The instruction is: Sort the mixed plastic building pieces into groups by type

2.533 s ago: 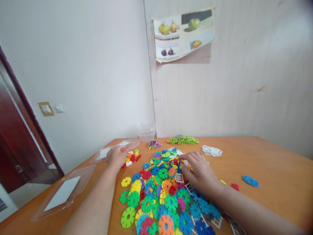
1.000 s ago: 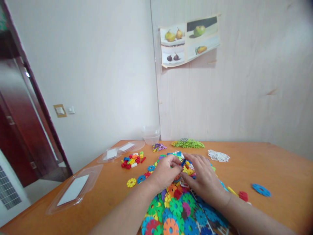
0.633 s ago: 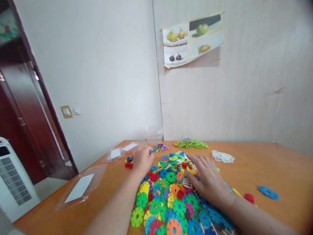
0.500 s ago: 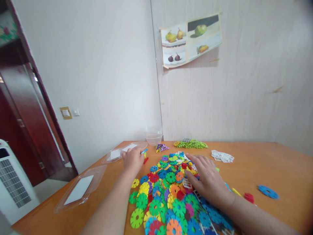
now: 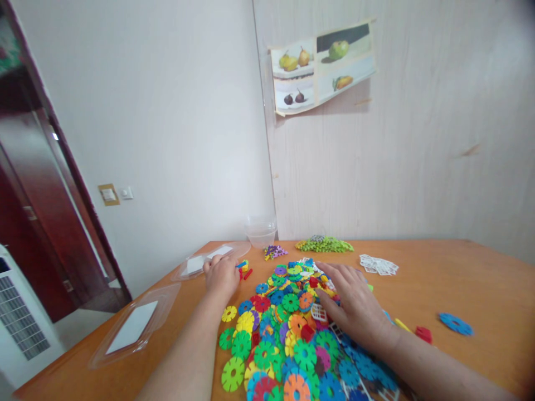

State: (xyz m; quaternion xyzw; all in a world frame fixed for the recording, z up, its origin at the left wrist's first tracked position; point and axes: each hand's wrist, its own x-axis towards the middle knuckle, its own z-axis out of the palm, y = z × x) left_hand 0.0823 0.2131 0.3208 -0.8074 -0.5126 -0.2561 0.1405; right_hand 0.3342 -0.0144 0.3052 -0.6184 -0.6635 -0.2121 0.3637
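Note:
A heap of colourful plastic snowflake discs (image 5: 264, 353) spreads toward me, with mixed small pieces among them. My right hand (image 5: 349, 303) lies over the heap's right side, thumb apart from the other fingers and nothing gripped. Left of the heap, my left hand (image 5: 223, 277) is low over the table with its fingers curled. At its fingertips is a small blue stick-like piece (image 5: 241, 265), apparently pinched; the far fingers are hidden behind the hand. Beside it are a yellow piece (image 5: 245, 262) and a red stick-like piece (image 5: 248, 274).
Clear lids (image 5: 169, 303) with white labels lie along the table's left side. Clear tubs (image 5: 261, 231) stand at the back, near purple-yellow pieces (image 5: 276, 252) and a green pile (image 5: 326, 245). White lattice pieces (image 5: 378, 265), a blue disc (image 5: 455, 323) and a red block (image 5: 423, 334) lie right.
My left hand has shifted slightly left, and the blue piece at its fingertips has come down beside the yellow and red pieces. My right hand stays on the heap.

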